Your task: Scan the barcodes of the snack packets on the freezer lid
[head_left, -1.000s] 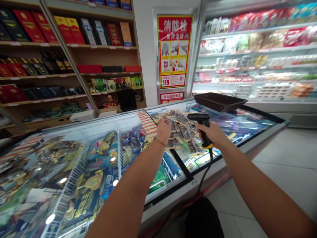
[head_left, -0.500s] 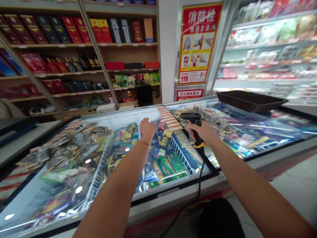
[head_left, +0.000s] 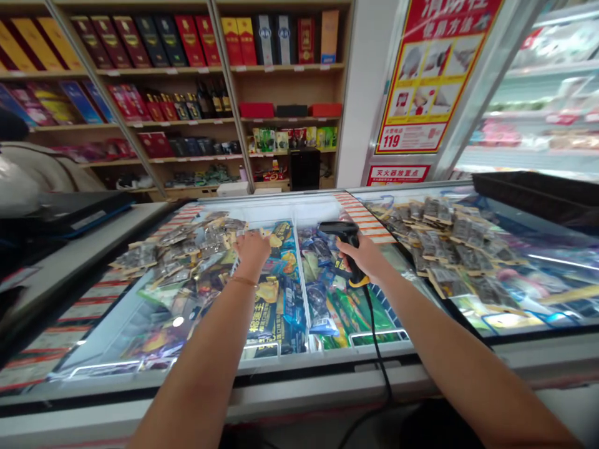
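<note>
My right hand [head_left: 367,257] grips a black barcode scanner [head_left: 345,240] with a yellow-orange base, held above the freezer; its black cord [head_left: 374,337] hangs over the front edge. My left hand [head_left: 253,251] is at the right end of a pile of small clear packets [head_left: 173,249] with dark contents and tan edges. Its fingers curl away from me, so what they hold, if anything, is hidden. Below my hands, the chest freezer [head_left: 327,362] shows blue ice-cream wrappers [head_left: 266,305] and green wrappers [head_left: 360,312], parted by a white divider [head_left: 303,280].
A second packet pile [head_left: 449,240] covers the freezer's right part. A black tray [head_left: 538,193] sits at the back right. Shelves of boxes [head_left: 290,37] and a red poster [head_left: 435,81] stand behind. Part of a person [head_left: 51,168] shows at far left beside a counter.
The view has turned left. My left hand has moved left across the freezer to the packet pile. My right hand still holds the scanner, now above the green wrappers.
</note>
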Available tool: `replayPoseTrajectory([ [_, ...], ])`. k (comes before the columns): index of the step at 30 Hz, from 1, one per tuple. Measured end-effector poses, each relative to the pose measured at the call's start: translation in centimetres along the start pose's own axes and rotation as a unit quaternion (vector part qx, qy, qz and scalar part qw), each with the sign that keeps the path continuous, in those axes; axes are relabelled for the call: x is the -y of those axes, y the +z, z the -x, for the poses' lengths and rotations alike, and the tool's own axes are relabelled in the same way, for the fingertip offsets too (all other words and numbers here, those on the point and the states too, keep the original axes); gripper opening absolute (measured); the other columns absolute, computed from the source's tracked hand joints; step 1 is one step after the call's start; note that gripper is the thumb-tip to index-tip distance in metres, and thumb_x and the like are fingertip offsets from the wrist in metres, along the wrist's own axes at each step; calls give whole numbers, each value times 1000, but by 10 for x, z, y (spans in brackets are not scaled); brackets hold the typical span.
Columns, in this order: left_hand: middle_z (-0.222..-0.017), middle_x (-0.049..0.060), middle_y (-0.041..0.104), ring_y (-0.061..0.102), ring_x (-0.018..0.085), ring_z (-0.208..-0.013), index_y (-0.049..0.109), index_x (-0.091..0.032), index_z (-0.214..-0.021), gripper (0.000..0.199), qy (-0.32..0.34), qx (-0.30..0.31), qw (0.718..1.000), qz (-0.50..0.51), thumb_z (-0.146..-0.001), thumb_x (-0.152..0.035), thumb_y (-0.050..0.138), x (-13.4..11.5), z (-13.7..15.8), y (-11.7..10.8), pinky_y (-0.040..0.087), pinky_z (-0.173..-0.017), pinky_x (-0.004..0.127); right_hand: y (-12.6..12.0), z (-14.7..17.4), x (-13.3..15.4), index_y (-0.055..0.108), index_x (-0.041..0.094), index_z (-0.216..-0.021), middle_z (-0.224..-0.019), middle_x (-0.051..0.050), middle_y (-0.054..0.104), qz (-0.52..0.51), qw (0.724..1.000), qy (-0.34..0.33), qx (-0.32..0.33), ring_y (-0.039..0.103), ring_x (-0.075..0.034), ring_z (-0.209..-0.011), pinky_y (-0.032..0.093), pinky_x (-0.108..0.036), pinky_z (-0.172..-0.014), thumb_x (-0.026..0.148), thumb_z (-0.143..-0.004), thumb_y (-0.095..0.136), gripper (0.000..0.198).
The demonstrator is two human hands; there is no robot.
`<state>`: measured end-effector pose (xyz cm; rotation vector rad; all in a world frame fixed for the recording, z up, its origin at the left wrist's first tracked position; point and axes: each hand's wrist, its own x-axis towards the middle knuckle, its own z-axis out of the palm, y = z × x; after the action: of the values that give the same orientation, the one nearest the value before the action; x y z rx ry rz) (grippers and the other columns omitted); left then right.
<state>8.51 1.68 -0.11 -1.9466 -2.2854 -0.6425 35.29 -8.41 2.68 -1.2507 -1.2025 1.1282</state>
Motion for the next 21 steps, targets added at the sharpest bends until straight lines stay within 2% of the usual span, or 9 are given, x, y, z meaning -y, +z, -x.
replayPoseTrajectory([
  [3,-128,24,67,52,43,-128,70,-13,-122,44,22,-15,1000,11,-95,-40,49,-8,6,-1,37,-105,58,-5,1,-5,50,21,-82,-58,5,58,0,1000,3,-7,52,-11,-41,42,-22,-37,36,-79,77,31],
  [6,-140,29,58,49,45,-133,58,-8,-137,64,-31,-45,998,23,-89,-50,60,-6,9,1,38,-107,56,-8,2,-9,50,22,-81,-58,4,58,25,1000,0,-10,53,-10,-41,43,-22,-39,38,-80,77,31],
  [8,-144,34,52,45,48,-136,54,-2,-139,78,-66,-26,997,19,-85,-58,64,-1,8,4,37,-108,57,-8,3,-12,49,23,-81,-57,4,58,50,999,0,-7,53,-11,-41,44,-23,-39,38,-81,76,31],
  [10,-141,36,53,44,50,-137,57,0,-134,81,-64,9,998,16,-83,-63,65,3,8,6,35,-109,58,-7,3,-14,50,23,-81,-56,4,58,75,997,1,-3,53,-12,-41,45,-23,-40,38,-82,75,29],
  [13,-137,32,57,46,50,-135,59,-8,-130,79,-35,36,998,44,-76,-64,73,5,8,6,34,-109,61,-5,5,-17,52,23,-82,-54,3,58,100,995,-1,4,55,-14,-42,44,-24,-41,37,-83,73,25],
  [15,-135,27,59,50,48,-131,56,-14,-133,85,-15,38,993,108,-65,-55,86,3,8,4,36,-108,61,-4,7,-17,52,23,-81,-54,2,58,112,994,-5,7,55,-14,-42,44,-25,-42,37,-83,72,24],
  [17,-132,21,60,57,41,-125,51,-19,-135,91,24,29,978,207,-56,-37,93,1,7,3,42,-105,54,-4,10,-17,52,23,-80,-53,2,59,122,992,-8,12,54,-14,-42,44,-26,-43,36,-85,70,23],
  [19,-124,13,63,63,30,-113,46,-22,-138,92,67,20,956,285,-57,-21,88,-3,6,4,49,-97,43,-4,13,-16,51,23,-79,-53,2,59,133,991,-10,19,54,-15,-42,45,-26,-44,36,-86,68,22],
  [21,-113,7,67,67,22,-96,39,-23,-145,91,90,27,931,353,-64,-14,80,-6,5,7,52,-86,34,-4,15,-15,51,23,-79,-52,1,59,140,990,-16,22,54,-15,-42,45,-26,-45,36,-87,66,22],
])
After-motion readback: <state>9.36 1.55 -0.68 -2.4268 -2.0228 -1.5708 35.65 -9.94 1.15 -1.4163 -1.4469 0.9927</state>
